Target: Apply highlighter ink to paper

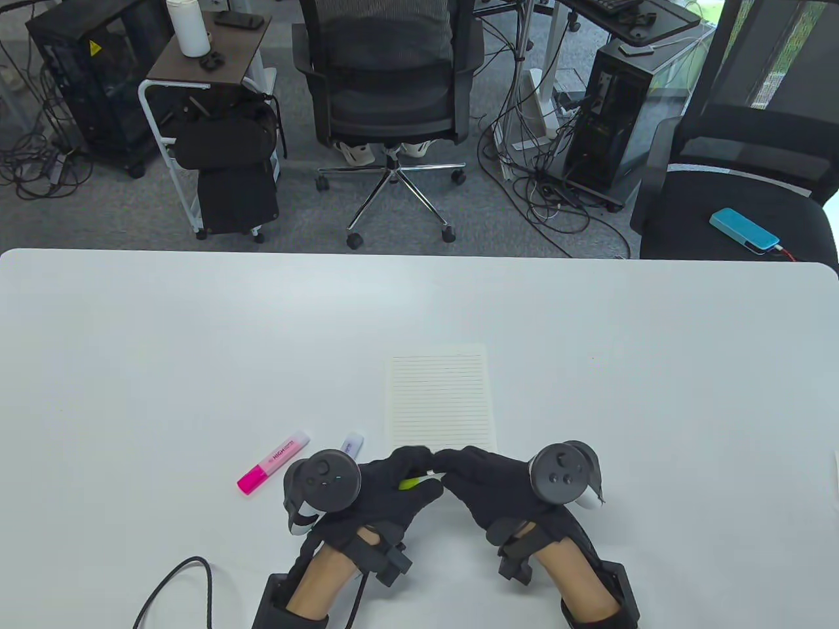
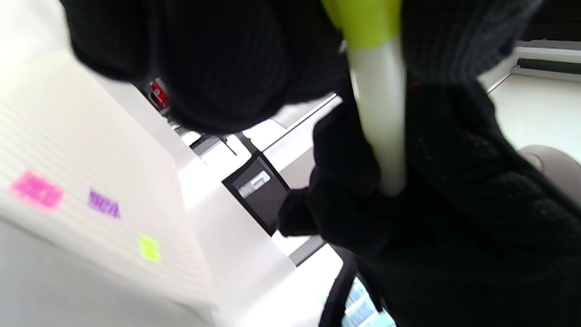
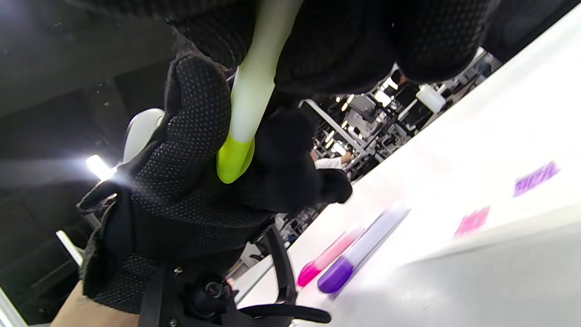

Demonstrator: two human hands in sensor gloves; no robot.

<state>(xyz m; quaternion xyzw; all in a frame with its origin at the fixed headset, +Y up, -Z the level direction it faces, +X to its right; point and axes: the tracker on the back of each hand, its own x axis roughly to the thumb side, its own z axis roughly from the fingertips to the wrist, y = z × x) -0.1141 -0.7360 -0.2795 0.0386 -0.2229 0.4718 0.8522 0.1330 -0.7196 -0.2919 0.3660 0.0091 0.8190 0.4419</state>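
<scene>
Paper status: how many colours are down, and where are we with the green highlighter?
Done: the paper carries pink, purple and green marks; the pink highlighter and purple highlighter lie capped on the table. In hand: the left hand and right hand both hold the green highlighter. Left: probably capping it and setting it down.

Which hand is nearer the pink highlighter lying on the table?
Left. The left hand sits just right of the pink highlighter; the right hand is farther right, beyond the left, both gripping the green highlighter.
</scene>
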